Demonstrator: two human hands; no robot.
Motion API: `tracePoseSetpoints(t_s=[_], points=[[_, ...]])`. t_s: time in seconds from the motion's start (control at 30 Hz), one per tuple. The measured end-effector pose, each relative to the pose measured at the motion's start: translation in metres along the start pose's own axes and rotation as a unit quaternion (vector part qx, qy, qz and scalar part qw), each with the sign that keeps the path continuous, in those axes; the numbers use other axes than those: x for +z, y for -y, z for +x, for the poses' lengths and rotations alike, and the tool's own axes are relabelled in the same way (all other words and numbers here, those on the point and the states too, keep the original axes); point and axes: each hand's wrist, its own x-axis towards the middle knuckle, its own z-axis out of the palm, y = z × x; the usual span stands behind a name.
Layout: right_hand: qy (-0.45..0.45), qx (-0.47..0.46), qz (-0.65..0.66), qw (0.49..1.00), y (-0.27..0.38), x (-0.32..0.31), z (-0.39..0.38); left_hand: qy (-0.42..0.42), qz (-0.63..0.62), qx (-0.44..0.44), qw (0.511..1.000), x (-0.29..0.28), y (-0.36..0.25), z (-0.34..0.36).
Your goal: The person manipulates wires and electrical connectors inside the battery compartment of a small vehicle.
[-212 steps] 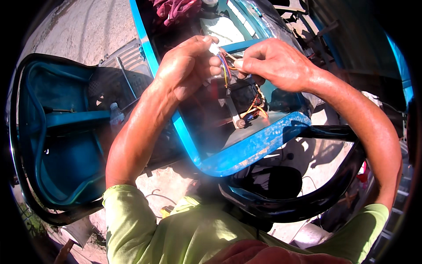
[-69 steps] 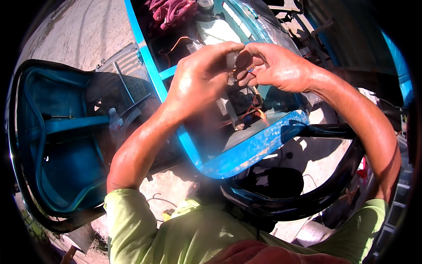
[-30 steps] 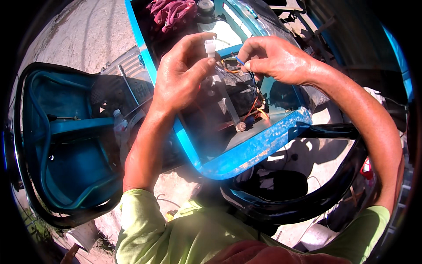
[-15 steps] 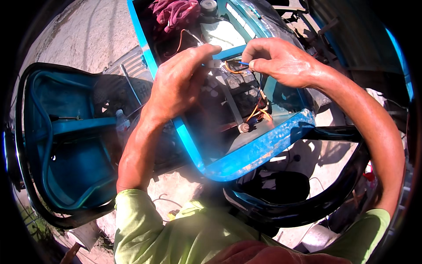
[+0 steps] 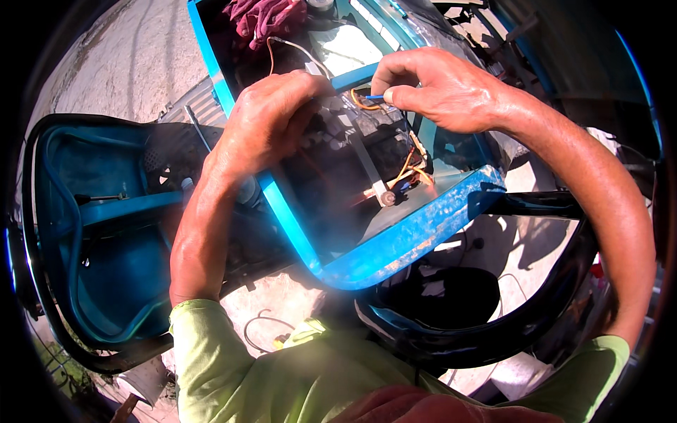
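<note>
Over an open blue metal compartment (image 5: 289, 218), both of my hands work among wires. My right hand (image 5: 444, 92) is closed in a pinch on a thin blue wire (image 5: 374, 97). Just beneath the pinch, an orange wire (image 5: 360, 103) bends in a loop. My left hand (image 5: 271, 120) is curled at the compartment's left side, its fingertips turned down and mostly hidden, so what they grip cannot be made out. Between the hands, a metal strap (image 5: 367, 155) with a bolt (image 5: 387, 199) at its near end crosses a dark block. More orange wires (image 5: 416, 174) lie to its right.
A maroon cloth (image 5: 264, 17) and a white sheet-like piece (image 5: 345, 48) lie in the far part of the compartment. To the left is an upturned blue seat-like shell (image 5: 113, 204) with a screwdriver-like tool (image 5: 102, 198) on it. A black curved bar (image 5: 465, 345) runs close in front of me.
The left hand has shifted left and curled more, its fingers now turned down. The right hand has moved slightly left and up with the blue wire. The whole view has shifted a little.
</note>
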Motion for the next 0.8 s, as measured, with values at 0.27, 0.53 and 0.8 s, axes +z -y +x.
tracePoseSetpoints(t_s=[0.27,0.53,0.8], points=[[-0.001,-0.037,-0.026,0.999,-0.001,0.003,-0.001,0.050,0.015,-0.008,0.999,0.002,0.001,0.005],[0.002,-0.036,-0.050,0.998,-0.003,0.003,0.000,0.049,0.015,0.005,0.999,0.008,0.001,0.012],[-0.020,-0.026,-0.065,0.997,0.003,0.003,-0.001,0.051,0.026,0.021,0.998,0.010,0.000,0.016]])
